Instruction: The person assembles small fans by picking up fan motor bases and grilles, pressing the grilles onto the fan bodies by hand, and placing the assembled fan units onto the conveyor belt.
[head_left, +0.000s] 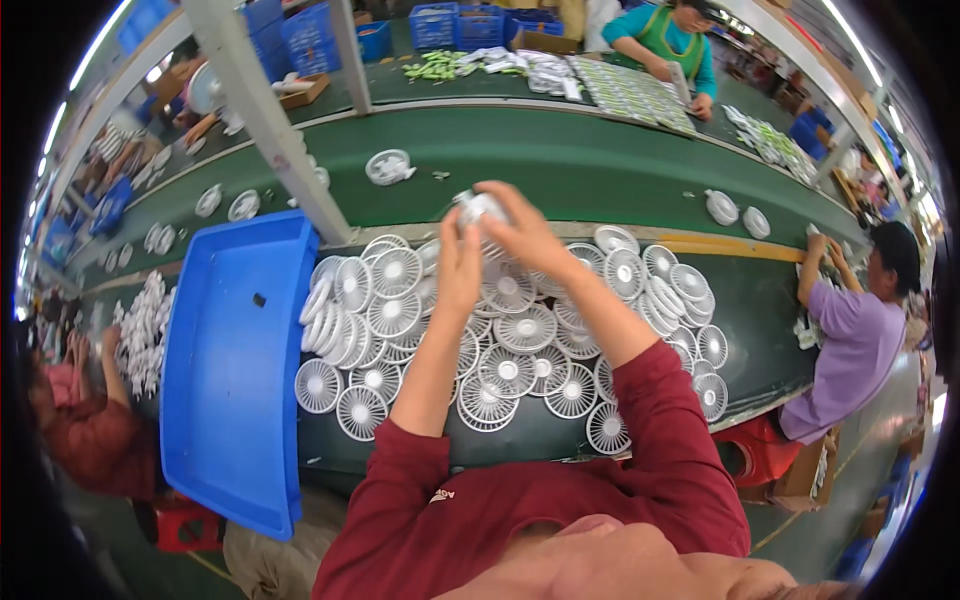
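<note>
Both of my hands are raised together over the far side of a pile of white round fan grilles. Between them is a small rounded white plastic part, partly covered by my fingers; its exact kind cannot be made out. My left hand grips it from the left, fingers pointing up. From the right, my right hand closes over it with curled fingers. The grilles lie overlapping on the dark green table beneath my forearms, some stacked on edge at the left.
A large blue tray with a small dark piece in it stands left of the pile. Beyond runs a green conveyor belt carrying white fan parts. A grey metal post rises at the table's far edge. Co-workers sit on either side and opposite.
</note>
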